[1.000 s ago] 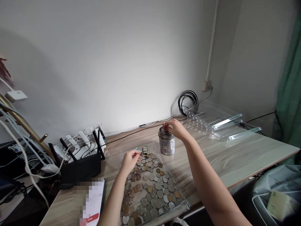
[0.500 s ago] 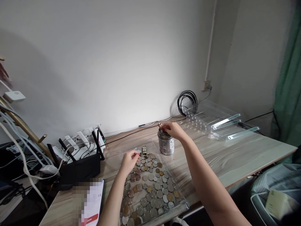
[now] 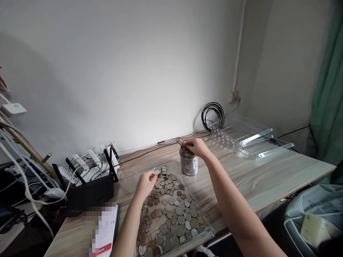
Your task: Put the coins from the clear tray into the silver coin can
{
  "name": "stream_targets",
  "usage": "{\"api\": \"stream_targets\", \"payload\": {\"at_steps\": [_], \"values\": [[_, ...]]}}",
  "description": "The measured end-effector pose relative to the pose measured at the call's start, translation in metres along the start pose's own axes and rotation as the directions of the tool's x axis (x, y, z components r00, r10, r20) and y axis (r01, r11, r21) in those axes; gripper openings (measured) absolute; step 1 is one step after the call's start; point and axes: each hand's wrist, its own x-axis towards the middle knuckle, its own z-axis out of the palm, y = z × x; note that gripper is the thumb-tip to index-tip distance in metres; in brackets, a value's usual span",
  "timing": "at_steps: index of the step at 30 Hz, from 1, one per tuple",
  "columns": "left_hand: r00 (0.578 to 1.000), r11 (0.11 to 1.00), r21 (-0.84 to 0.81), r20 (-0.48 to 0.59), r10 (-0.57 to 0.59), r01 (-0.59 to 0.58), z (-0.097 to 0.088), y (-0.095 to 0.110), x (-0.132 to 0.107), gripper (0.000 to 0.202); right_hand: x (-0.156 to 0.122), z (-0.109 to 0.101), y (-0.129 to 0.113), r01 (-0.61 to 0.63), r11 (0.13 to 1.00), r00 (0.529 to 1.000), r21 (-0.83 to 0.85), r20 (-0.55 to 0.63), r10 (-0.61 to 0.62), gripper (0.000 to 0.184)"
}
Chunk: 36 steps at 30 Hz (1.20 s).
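The right hand (image 3: 196, 147) is over the mouth of the metal can (image 3: 189, 166), and its fingers are grasping a narrow pinkish-brown piece (image 3: 181, 143), which looks like folded paper. Compared with the earlier pictures, this hand has moved a little to the left over the can, and the piece now sticks out longer from the fingers, pointing to the left. I judge from this that the work is now at the can's opening and that the piece is not yet released; whether its lower part is inside, I cannot tell.

The left hand (image 3: 146, 182) stays almost in the same place, above the far part of the clear tray (image 3: 212, 233). Its fingers are close together, just beside a bluish slip (image 3: 155, 170); I cannot tell whether they hold it. Near them lies a small greenish bundle (image 3: 164, 170), and many coins (image 3: 174, 230) are spread over the tray. The can stands upright on the bench (image 3: 262, 175), just beside the tray.
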Motion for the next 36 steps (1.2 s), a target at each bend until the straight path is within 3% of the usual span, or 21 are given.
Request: {"api": "stream_targets", "payload": {"at_steps": [8,11,14,17,24,30,34,36], "values": [[0.999,0.997,0.063,-0.012,0.039,-0.038,0.000,-0.005,0.001,0.023,-0.002,-0.009,0.000,-0.083,0.967,0.996,-0.241,0.023,0.091,0.018],[0.998,0.996,0.080,-0.023,0.050,-0.048,0.001,-0.007,0.002,0.023,-0.004,-0.007,-0.004,0.008,0.955,0.998,-0.297,-0.056,-0.026,0.026],[0.997,0.994,0.093,-0.040,0.059,-0.056,0.000,-0.008,0.001,0.025,-0.009,0.002,-0.018,0.162,0.941,0.966,-0.296,-0.147,-0.212,0.040],[0.996,0.993,0.105,-0.052,0.067,-0.061,-0.002,-0.008,0.000,0.027,-0.012,0.010,-0.032,0.252,0.899,0.945,-0.358,-0.108,-0.308,0.038],[0.996,0.981,0.188,-0.065,0.062,-0.049,-0.004,-0.003,-0.001,0.026,-0.020,0.004,-0.031,0.013,0.874,0.998,-0.487,-0.045,-0.040,0.042],[0.995,0.976,0.216,-0.081,0.059,-0.040,-0.004,-0.003,0.000,0.024,-0.023,-0.001,-0.024,-0.052,0.912,0.976,-0.407,-0.215,-0.040,0.047],[0.994,0.979,0.196,-0.090,0.069,-0.050,-0.003,-0.006,-0.001,0.024,-0.021,0.002,-0.015,-0.087,0.926,0.988,-0.368,-0.148,0.034,0.054],[0.993,0.982,0.181,-0.098,0.070,-0.051,-0.004,-0.006,-0.001,0.023,-0.022,0.002,-0.017,-0.072,0.941,0.980,-0.330,-0.198,0.005,0.050]]}}
